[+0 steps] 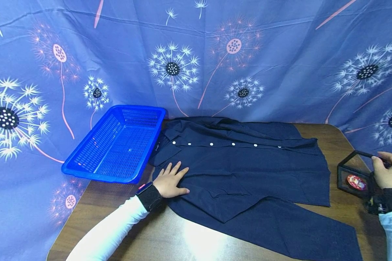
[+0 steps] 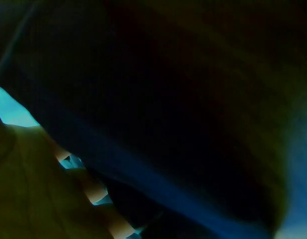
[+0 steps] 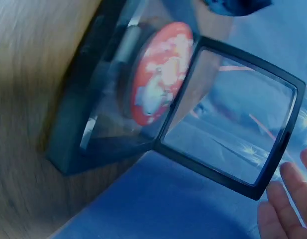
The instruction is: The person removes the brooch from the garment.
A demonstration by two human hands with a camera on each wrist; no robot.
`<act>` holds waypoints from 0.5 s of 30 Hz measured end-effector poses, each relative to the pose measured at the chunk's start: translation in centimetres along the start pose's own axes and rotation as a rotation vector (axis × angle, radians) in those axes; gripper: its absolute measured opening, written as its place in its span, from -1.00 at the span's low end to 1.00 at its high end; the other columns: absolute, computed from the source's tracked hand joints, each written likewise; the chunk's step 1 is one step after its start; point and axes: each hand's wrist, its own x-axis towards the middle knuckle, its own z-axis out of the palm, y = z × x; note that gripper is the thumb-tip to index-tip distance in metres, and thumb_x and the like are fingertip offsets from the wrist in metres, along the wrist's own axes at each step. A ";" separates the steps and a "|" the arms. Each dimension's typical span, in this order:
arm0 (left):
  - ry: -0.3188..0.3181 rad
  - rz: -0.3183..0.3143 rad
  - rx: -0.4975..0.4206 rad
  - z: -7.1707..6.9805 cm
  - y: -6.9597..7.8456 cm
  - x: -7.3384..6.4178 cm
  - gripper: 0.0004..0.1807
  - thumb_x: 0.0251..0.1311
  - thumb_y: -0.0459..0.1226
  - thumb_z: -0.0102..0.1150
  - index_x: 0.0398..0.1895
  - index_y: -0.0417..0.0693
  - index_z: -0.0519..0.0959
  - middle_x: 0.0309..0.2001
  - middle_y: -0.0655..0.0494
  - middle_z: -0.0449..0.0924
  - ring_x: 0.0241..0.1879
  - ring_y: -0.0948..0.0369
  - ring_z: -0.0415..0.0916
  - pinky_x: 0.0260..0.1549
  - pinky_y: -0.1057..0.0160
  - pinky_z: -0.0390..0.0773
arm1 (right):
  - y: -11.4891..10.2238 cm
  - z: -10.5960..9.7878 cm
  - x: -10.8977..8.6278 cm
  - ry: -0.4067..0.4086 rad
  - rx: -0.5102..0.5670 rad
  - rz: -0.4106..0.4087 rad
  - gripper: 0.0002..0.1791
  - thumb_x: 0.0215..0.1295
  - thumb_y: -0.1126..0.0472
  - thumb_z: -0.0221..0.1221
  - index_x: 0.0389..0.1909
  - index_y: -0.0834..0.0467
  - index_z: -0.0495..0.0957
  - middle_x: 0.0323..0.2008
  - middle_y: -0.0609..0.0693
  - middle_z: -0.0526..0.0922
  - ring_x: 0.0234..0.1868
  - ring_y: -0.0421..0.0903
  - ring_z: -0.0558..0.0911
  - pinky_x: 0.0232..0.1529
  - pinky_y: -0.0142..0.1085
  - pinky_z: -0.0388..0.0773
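A dark navy button-up shirt [image 1: 241, 166] with white buttons lies spread across the table, one sleeve reaching toward the front right. My left hand [image 1: 171, 183] rests flat on it near the collar and shoulder, fingers spread. In the left wrist view, dark cloth [image 2: 143, 184] fills most of the picture beside the fingers. At the table's right side, my right hand [image 1: 390, 170] holds the edge of a black-framed clear display case [image 1: 342, 181], thumb on one side and fingers on the other. The case stands unfolded, its clear panel [image 3: 233, 114] angled up, with a round red badge [image 3: 163, 74] in it.
An upright blue plastic basket [image 1: 117, 152] with perforated walls stands at the left, beside the shirt's collar. The wooden table [image 1: 143, 232] has rounded corners. A blue dandelion-print cloth [image 1: 196, 36] hangs behind and around it.
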 end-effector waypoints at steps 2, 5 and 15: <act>0.001 -0.001 -0.005 0.0 0.0 0.0 -0.10 0.16 0.20 0.19 0.52 0.19 0.12 0.58 -0.09 -0.12 0.53 -0.26 -0.22 0.39 -0.34 -0.03 | -0.2 0.2 0.1 -0.016 -0.132 -0.012 -0.57 0.37 0.30 -0.06 0.16 0.44 0.46 -0.16 -0.02 0.58 0.05 -0.17 0.53 0.19 -0.24 0.31; 0.002 -0.003 0.002 0.1 0.0 0.1 -0.10 0.15 0.21 0.18 0.52 0.20 0.12 0.58 -0.09 -0.12 0.53 -0.26 -0.21 0.39 -0.34 -0.03 | -0.5 0.4 0.2 -0.042 -0.234 -0.016 -0.58 0.41 0.32 -0.11 0.17 0.49 0.40 0.20 0.47 0.37 0.33 0.37 0.29 0.35 0.16 0.16; 0.010 0.002 -0.001 0.1 -0.1 0.0 -0.10 0.15 0.21 0.19 0.52 0.20 0.13 0.58 -0.09 -0.11 0.53 -0.27 -0.21 0.39 -0.34 -0.01 | -0.7 0.4 0.8 -0.090 -0.282 -0.012 -0.61 0.39 0.33 -0.08 0.10 0.52 0.44 0.22 0.50 0.37 0.34 0.39 0.29 0.39 0.15 0.13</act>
